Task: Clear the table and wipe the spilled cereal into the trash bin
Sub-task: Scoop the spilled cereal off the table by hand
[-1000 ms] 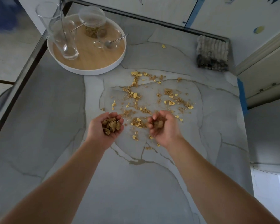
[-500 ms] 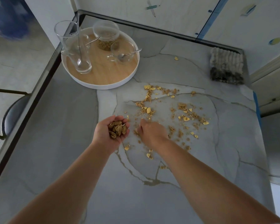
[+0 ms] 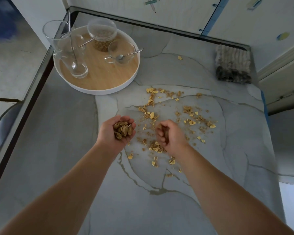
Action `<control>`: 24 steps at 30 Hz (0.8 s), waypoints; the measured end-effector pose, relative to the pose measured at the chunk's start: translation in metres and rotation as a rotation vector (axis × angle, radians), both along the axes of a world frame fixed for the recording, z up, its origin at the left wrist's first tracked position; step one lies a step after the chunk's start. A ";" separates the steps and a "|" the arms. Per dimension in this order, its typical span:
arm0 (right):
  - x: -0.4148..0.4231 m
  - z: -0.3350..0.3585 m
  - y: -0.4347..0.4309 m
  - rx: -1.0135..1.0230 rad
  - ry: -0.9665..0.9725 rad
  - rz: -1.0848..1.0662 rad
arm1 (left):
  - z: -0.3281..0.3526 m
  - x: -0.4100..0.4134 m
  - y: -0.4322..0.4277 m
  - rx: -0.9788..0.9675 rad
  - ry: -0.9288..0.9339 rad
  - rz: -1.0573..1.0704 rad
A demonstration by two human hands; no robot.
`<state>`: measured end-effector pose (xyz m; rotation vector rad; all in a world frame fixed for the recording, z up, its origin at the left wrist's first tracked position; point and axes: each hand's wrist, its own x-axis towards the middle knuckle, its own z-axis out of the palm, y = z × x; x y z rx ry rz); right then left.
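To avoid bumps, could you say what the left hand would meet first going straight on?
Probably the spilled cereal just ahead of the left hand, if it moves low enough; its height is unclear.

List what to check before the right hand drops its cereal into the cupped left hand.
1. Left hand cupped palm-up under its pile of brown gathered cereal: ok.
2. Right hand curled round a few picked-up pieces: ok.
3. Room left in the left palm: cannot tell; it looks fairly full.
4. Golden spilled cereal off the grey marble-patterned table: not ok, much lies scattered.
5. Trash bin located: cannot tell, none in view.
6. Folded grey ribbed cloth ready for wiping: ok, at the far right corner, untouched.
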<state>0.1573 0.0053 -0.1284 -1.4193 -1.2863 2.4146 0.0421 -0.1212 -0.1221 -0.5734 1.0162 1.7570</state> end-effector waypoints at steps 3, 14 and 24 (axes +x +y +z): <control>0.011 0.005 0.006 -0.146 0.141 -0.066 | 0.000 0.006 0.001 0.006 -0.006 -0.004; 0.003 -0.002 -0.026 1.086 -0.386 0.947 | 0.003 0.014 -0.009 -0.030 0.031 0.040; -0.001 -0.005 -0.030 1.007 -0.406 0.683 | -0.001 0.019 -0.005 -0.011 0.036 0.010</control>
